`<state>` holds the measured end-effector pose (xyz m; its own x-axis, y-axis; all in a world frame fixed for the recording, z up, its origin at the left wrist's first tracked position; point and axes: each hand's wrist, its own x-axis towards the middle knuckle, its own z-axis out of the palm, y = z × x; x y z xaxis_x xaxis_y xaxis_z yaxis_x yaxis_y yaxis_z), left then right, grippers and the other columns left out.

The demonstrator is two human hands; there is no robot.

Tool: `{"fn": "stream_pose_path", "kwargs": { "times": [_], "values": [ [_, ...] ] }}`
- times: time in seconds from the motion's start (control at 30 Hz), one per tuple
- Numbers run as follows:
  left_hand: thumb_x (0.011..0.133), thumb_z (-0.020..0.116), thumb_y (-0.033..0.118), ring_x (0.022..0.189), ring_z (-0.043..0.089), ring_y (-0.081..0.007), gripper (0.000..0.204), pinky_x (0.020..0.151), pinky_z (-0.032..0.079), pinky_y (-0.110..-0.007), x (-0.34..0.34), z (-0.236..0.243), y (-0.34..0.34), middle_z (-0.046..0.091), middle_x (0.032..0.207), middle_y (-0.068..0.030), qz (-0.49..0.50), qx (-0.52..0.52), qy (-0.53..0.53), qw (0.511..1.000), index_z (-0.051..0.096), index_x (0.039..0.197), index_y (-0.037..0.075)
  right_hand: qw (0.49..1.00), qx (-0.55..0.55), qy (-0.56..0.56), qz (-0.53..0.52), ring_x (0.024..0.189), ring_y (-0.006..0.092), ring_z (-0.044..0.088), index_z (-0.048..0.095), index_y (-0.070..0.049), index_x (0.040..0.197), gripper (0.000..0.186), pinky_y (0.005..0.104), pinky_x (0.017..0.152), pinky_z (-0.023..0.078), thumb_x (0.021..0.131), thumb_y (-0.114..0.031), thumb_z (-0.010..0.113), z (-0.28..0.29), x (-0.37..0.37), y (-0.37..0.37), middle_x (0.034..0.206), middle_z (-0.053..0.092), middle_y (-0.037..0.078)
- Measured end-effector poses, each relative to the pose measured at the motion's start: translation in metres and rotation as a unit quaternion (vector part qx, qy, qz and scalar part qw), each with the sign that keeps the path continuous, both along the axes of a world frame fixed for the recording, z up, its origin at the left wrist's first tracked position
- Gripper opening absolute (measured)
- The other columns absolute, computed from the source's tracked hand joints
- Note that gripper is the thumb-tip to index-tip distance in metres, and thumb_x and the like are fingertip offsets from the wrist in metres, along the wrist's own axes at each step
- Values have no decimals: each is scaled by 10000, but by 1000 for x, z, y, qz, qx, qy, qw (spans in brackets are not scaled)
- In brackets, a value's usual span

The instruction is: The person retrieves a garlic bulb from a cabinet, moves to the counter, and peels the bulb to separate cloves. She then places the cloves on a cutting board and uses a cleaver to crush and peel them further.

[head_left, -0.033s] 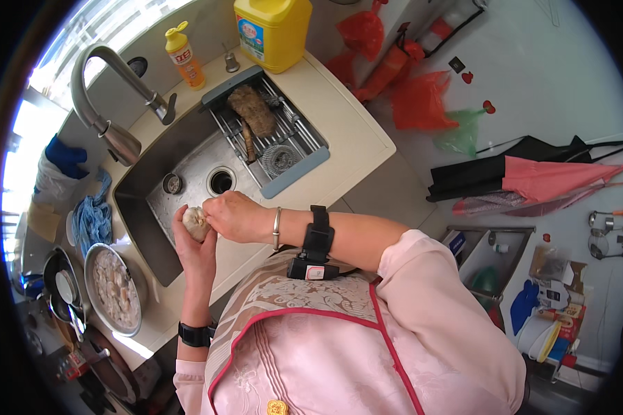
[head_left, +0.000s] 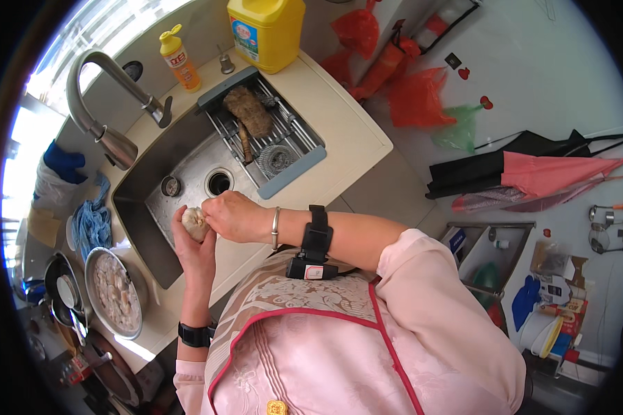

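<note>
Barely anything has moved since the earlier frame: yellow jug [head_left: 266, 34] and sink [head_left: 190, 164] sit a touch further left in view, likely a small head shift. Both hands look to be in the same pose.

Left hand [head_left: 195, 254]: grasping a pale bulb [head_left: 193, 223], looks like garlic, thumb on one side and fingers on the other. Bulb is held up above the sink's near edge, not resting on anything.

Right hand [head_left: 235, 216]: fingers curled in, fingertips against the bulb's right side. Can't tell whether they pinch a bit of it; the contact is hidden by the hand itself.

Step in hand, my read: picking at the bulb's outside, left as the clamp, right as the working hand. No loose piece visible between them.

Next move, as I judge it, calls for a steady left hold and a small fingertip pull from the right, kept over the basin. Slip risk is modest: the left grip leaves part of the bulb exposed.

Nearby: drain opening [head_left: 219, 182] just beyond the hands, small round cup [head_left: 171, 185] in the basin, rack [head_left: 294, 169] across the sink's right part, metal bowl [head_left: 138, 282] of pale pieces on the surface at left.
</note>
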<state>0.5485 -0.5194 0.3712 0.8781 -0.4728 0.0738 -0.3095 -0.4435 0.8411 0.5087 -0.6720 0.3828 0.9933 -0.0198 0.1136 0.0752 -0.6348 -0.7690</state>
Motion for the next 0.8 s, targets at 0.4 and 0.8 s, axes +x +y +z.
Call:
{"fn": "stream_pose_path", "kwargs": {
  "times": [0.4, 0.8],
  "values": [
    [799, 691, 63, 953, 561, -193, 562, 814, 470, -302, 3, -5, -17, 545, 1103, -109, -14, -49, 65, 997, 409, 1284, 20, 995, -60, -70, -39, 691, 359, 659, 574, 43, 808, 149, 410, 641, 532, 751, -92, 598, 0, -10, -6, 727, 639, 215],
    [806, 681, 67, 790, 561, -96, 565, 588, 487, -230, 5, 13, -1, 568, 994, -47, 35, -169, 269, 948, 382, 1286, 51, 992, 28, -118, -20, 680, 366, 609, 546, -4, 825, 80, 427, 591, 483, 819, -77, 579, -1, 6, 3, 726, 602, 186]
  ]
}}
